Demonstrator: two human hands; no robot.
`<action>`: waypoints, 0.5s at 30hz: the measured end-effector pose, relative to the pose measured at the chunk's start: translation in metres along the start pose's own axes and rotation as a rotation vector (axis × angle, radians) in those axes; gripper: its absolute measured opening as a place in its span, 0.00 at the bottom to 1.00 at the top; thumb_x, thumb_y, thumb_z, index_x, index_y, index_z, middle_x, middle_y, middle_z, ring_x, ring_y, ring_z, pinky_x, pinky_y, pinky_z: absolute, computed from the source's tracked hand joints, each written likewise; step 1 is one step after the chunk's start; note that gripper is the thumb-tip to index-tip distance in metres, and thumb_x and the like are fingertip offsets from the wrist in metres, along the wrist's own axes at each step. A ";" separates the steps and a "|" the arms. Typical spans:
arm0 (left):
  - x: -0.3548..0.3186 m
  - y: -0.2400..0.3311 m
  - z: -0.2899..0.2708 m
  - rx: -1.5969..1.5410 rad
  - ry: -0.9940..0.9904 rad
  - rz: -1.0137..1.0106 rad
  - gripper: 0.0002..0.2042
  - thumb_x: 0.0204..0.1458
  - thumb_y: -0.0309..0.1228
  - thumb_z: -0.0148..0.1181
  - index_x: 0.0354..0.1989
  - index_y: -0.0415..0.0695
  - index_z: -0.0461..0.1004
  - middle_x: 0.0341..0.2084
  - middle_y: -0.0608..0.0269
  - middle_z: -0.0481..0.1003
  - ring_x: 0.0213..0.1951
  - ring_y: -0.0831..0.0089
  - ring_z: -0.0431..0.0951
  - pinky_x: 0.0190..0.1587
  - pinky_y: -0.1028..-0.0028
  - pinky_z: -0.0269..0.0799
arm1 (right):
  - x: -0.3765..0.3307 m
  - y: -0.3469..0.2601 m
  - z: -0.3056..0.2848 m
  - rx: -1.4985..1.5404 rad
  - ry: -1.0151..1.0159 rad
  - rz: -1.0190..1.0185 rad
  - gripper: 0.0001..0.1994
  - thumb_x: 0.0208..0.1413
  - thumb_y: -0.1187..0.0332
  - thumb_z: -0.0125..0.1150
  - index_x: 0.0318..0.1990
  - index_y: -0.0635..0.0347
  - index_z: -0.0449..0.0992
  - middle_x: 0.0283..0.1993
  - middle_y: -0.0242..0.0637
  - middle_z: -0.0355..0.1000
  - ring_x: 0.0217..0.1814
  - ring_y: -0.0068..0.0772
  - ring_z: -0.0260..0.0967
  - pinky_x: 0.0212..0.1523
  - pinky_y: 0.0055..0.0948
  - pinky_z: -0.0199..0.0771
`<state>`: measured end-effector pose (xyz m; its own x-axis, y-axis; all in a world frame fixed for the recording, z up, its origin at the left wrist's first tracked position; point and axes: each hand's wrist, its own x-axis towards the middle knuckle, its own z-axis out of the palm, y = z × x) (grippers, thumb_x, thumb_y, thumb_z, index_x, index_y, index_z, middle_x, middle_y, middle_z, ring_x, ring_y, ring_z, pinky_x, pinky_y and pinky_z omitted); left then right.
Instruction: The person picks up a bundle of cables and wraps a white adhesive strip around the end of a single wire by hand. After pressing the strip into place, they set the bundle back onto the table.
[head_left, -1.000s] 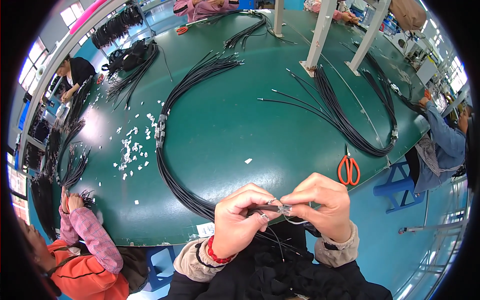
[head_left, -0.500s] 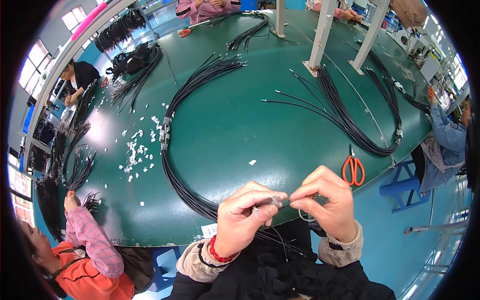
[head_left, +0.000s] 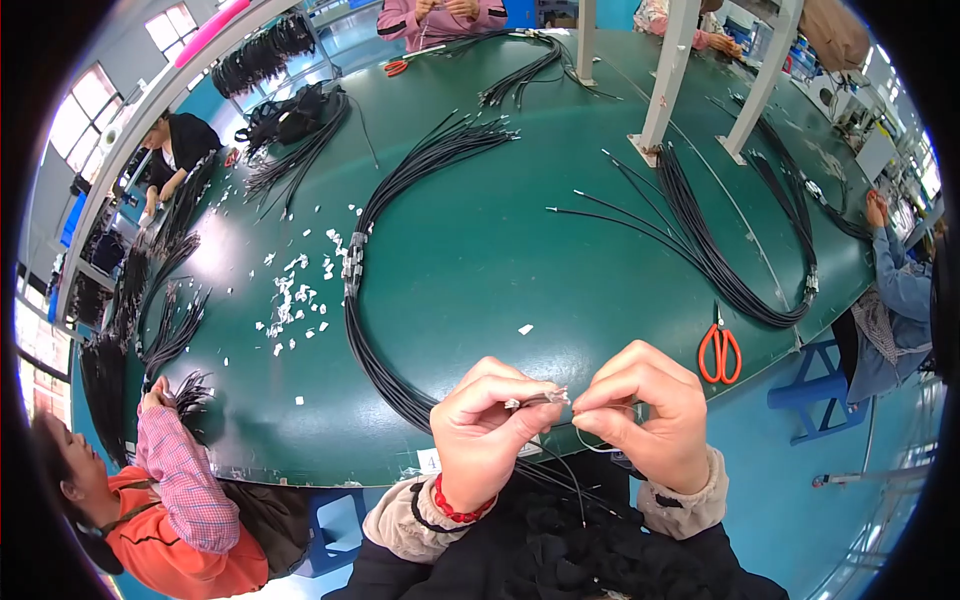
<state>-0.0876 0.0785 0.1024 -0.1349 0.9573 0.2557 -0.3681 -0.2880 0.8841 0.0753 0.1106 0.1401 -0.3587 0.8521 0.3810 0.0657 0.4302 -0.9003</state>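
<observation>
My left hand (head_left: 480, 425) is closed, pinching a small bunch of thin pieces with pale, clear-looking ends (head_left: 545, 398) between thumb and forefinger. Close beside it, my right hand (head_left: 652, 415) is closed in a pinch too. A thin pale strand (head_left: 598, 447) curves below its fingers and seems to be held in them; its ends are hidden. The fingertips of both hands almost meet above the table's near edge. Several black cables (head_left: 560, 478) hang over my lap under the hands. A long bundle of black cables (head_left: 372, 345) curves across the green table to behind my left hand.
Red-handled scissors (head_left: 720, 352) lie right of my right hand. White scraps (head_left: 290, 300) are scattered at the left. Another cable bundle (head_left: 700, 245) curves at the right, near white posts (head_left: 668, 90). A co-worker in orange (head_left: 175, 520) sits at the left, beside a blue stool (head_left: 335, 530).
The view has shifted, so the table's things appear a little further right and lower. The fingers have moved slightly, showing more of the pale-ended pieces in my left hand.
</observation>
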 end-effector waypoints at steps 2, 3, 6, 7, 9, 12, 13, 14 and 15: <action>-0.003 0.004 -0.001 0.104 0.025 0.057 0.11 0.41 0.12 0.62 0.34 0.35 0.77 0.30 0.58 0.72 0.30 0.75 0.75 0.30 0.79 0.72 | 0.001 -0.003 0.007 0.004 0.027 -0.010 0.06 0.40 0.79 0.67 0.28 0.63 0.76 0.28 0.35 0.69 0.24 0.18 0.64 0.22 0.17 0.62; -0.004 0.005 -0.003 0.104 0.028 0.059 0.11 0.41 0.12 0.62 0.34 0.35 0.77 0.30 0.58 0.72 0.30 0.75 0.75 0.30 0.79 0.72 | 0.001 -0.004 0.010 0.004 0.024 -0.011 0.06 0.40 0.79 0.67 0.28 0.63 0.76 0.28 0.35 0.69 0.24 0.18 0.64 0.22 0.17 0.62; -0.005 0.008 -0.005 0.247 0.019 0.184 0.13 0.39 0.11 0.63 0.35 0.36 0.77 0.29 0.59 0.72 0.30 0.75 0.75 0.31 0.79 0.72 | 0.005 -0.006 0.014 -0.081 0.028 -0.107 0.06 0.42 0.78 0.68 0.30 0.62 0.78 0.28 0.33 0.71 0.24 0.17 0.67 0.19 0.15 0.66; -0.005 0.009 -0.006 0.247 0.022 0.186 0.13 0.39 0.11 0.63 0.35 0.36 0.77 0.29 0.59 0.72 0.30 0.75 0.75 0.31 0.79 0.72 | 0.005 -0.007 0.015 -0.082 0.025 -0.108 0.06 0.42 0.78 0.68 0.30 0.62 0.78 0.28 0.33 0.71 0.24 0.17 0.67 0.19 0.15 0.66; -0.005 0.010 -0.008 0.280 0.023 0.217 0.14 0.38 0.11 0.63 0.36 0.37 0.78 0.29 0.59 0.72 0.30 0.75 0.75 0.31 0.80 0.72 | 0.006 -0.009 0.019 -0.084 0.028 -0.119 0.06 0.42 0.77 0.68 0.30 0.62 0.78 0.28 0.33 0.71 0.24 0.17 0.67 0.19 0.15 0.67; -0.007 0.012 -0.011 0.301 0.030 0.226 0.14 0.38 0.11 0.63 0.36 0.37 0.78 0.28 0.60 0.72 0.30 0.75 0.75 0.30 0.80 0.72 | 0.006 -0.008 0.022 -0.089 0.033 -0.121 0.07 0.42 0.77 0.69 0.30 0.62 0.78 0.28 0.33 0.71 0.23 0.17 0.67 0.19 0.15 0.66; -0.008 0.012 -0.011 0.305 0.037 0.218 0.14 0.38 0.11 0.64 0.36 0.37 0.78 0.28 0.60 0.73 0.30 0.75 0.75 0.30 0.80 0.71 | 0.006 -0.007 0.023 -0.092 0.038 -0.118 0.07 0.41 0.77 0.69 0.30 0.62 0.78 0.28 0.33 0.71 0.23 0.17 0.67 0.18 0.14 0.66; -0.009 0.012 -0.011 0.309 0.043 0.211 0.14 0.38 0.11 0.64 0.35 0.37 0.78 0.28 0.60 0.73 0.30 0.75 0.75 0.30 0.80 0.71 | 0.006 -0.006 0.024 -0.094 0.042 -0.115 0.07 0.41 0.77 0.69 0.30 0.62 0.78 0.28 0.33 0.71 0.23 0.16 0.67 0.18 0.14 0.66; -0.009 0.012 -0.012 0.309 0.043 0.212 0.14 0.38 0.11 0.64 0.35 0.37 0.78 0.28 0.60 0.73 0.30 0.75 0.75 0.30 0.80 0.71 | 0.006 -0.007 0.024 -0.094 0.042 -0.116 0.07 0.41 0.77 0.69 0.30 0.62 0.78 0.28 0.33 0.71 0.23 0.16 0.67 0.18 0.14 0.66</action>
<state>-0.1017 0.0661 0.1064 -0.2194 0.8734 0.4347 -0.0342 -0.4522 0.8913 0.0505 0.1053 0.1432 -0.3301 0.8059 0.4915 0.1141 0.5509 -0.8267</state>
